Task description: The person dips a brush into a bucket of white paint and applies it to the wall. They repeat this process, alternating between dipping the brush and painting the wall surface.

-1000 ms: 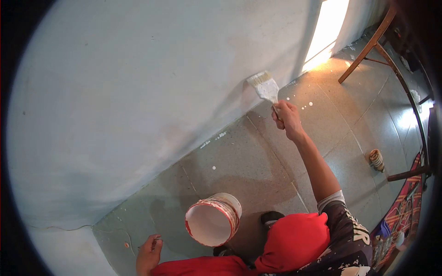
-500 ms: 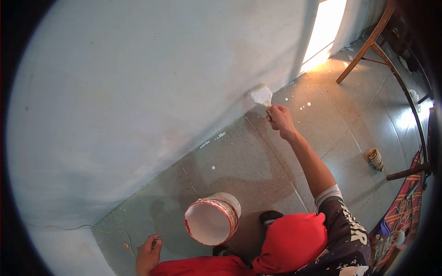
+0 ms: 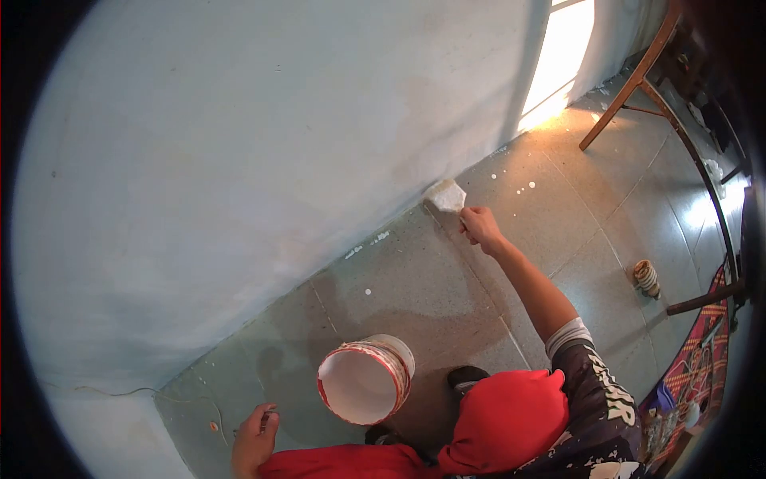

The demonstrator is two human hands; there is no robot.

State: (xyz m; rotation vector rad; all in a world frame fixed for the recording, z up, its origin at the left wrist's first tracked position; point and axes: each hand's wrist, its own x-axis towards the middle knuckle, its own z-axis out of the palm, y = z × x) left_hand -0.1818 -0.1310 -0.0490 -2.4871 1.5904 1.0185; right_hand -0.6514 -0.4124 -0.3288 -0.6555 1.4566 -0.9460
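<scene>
My right hand point(image 3: 481, 228) is closed around the handle of a wide paintbrush point(image 3: 448, 196) with a white-coated head. Its bristle end meets the bottom of the pale wall point(image 3: 263, 160), right where the wall joins the floor. My left hand point(image 3: 255, 437) hangs by my knee at the lower left, its fingers loosely curled with the thumb apart, and I see nothing held in it. Between my hands stands a white bucket point(image 3: 361, 386) with a red, paint-smeared rim, tilted toward the wall in this view. The bucket's inside looks white.
Grey floor tiles point(image 3: 558, 239) carry white paint drops. To the right are a wooden-legged piece of furniture point(image 3: 610, 116), a ribbed spiral object point(image 3: 646, 279) and a plaid cloth point(image 3: 702, 351) with items on it. A thin cord point(image 3: 120, 392) runs along the left corner.
My right hand has moved the paintbrush down the wall, to the line where it meets the floor. My left hand and the bucket stay about where they were.
</scene>
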